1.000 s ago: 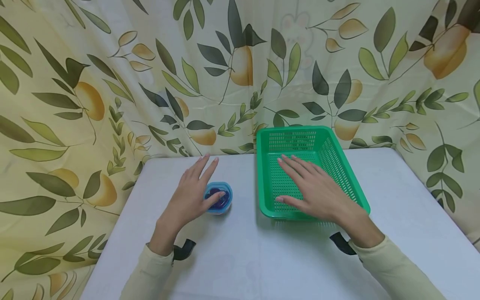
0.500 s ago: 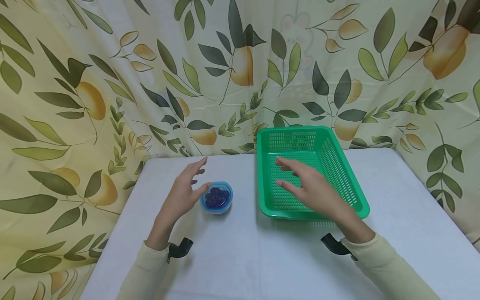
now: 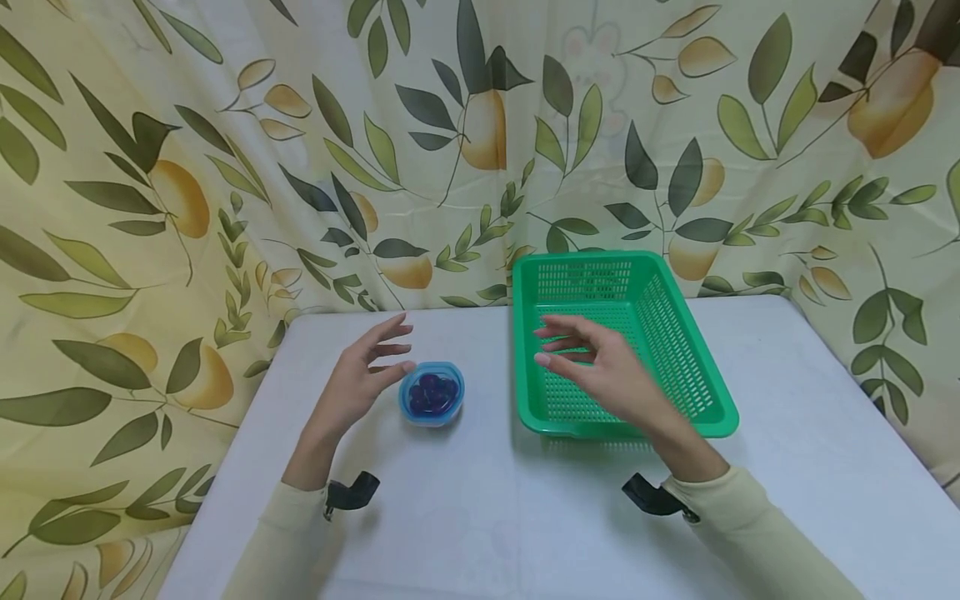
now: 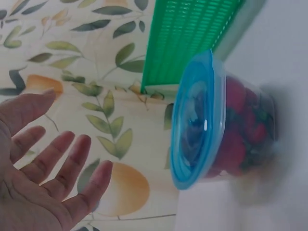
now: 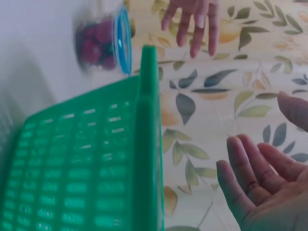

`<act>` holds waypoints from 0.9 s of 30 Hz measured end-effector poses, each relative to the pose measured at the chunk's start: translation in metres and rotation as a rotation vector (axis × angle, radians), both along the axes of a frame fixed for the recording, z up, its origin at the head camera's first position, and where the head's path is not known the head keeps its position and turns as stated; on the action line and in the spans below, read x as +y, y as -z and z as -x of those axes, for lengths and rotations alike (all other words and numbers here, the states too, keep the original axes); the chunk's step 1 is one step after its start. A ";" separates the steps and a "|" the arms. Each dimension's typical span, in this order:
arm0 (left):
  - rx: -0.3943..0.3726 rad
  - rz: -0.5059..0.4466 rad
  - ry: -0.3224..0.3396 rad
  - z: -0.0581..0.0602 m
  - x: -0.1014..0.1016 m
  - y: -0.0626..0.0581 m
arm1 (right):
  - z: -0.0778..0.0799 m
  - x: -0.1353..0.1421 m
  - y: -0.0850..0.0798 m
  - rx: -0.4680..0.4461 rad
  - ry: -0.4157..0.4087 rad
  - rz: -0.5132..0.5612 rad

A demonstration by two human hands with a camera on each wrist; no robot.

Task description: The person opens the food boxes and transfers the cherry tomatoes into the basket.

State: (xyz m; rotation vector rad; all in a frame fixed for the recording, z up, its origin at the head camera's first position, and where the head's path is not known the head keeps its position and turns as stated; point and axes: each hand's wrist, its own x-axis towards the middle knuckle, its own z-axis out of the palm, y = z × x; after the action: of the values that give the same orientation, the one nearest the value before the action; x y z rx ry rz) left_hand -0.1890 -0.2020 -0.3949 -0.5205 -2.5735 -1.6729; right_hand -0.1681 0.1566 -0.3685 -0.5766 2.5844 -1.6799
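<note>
Blue-lidded clear tub point(image 3: 432, 394) of red pieces point(image 4: 233, 144), standing upright on a white table point(image 3: 465, 517) just beside the left hand point(image 3: 358, 375), with fingers loosely spread. Green perforated basket point(image 3: 667, 333) beneath the right hand point(image 3: 609, 365), with fingers relaxed and slightly bent.

A cream curtain point(image 3: 247, 33) with green and dark leaves point(image 3: 382, 150) and orange-yellow fruit point(image 3: 182, 200) hangs in folds behind a white table point(image 3: 465, 533) and past its left and right edges. High up, right of the middle, a faint rabbit shape point(image 3: 591, 71) shows. The table's far corners are rounded
</note>
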 end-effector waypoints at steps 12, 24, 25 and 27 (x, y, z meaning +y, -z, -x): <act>-0.157 0.012 -0.091 0.009 -0.013 0.030 | 0.004 -0.029 0.008 -0.091 -0.037 0.121; -0.321 -0.083 -0.102 0.007 -0.017 0.061 | 0.002 -0.054 0.012 -0.148 -0.088 0.147; -0.329 -0.095 -0.106 0.007 -0.017 0.062 | 0.001 -0.056 0.013 -0.147 -0.088 0.141; -0.346 -0.108 -0.110 0.006 -0.016 0.064 | 0.001 -0.060 0.014 -0.151 -0.087 0.133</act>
State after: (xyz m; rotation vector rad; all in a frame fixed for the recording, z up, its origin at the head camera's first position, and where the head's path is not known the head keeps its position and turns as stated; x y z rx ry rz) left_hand -0.1955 -0.2180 -0.4589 -0.0866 -2.6497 -2.0007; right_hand -0.1686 0.0971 -0.3828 -0.5346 2.3249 -1.8023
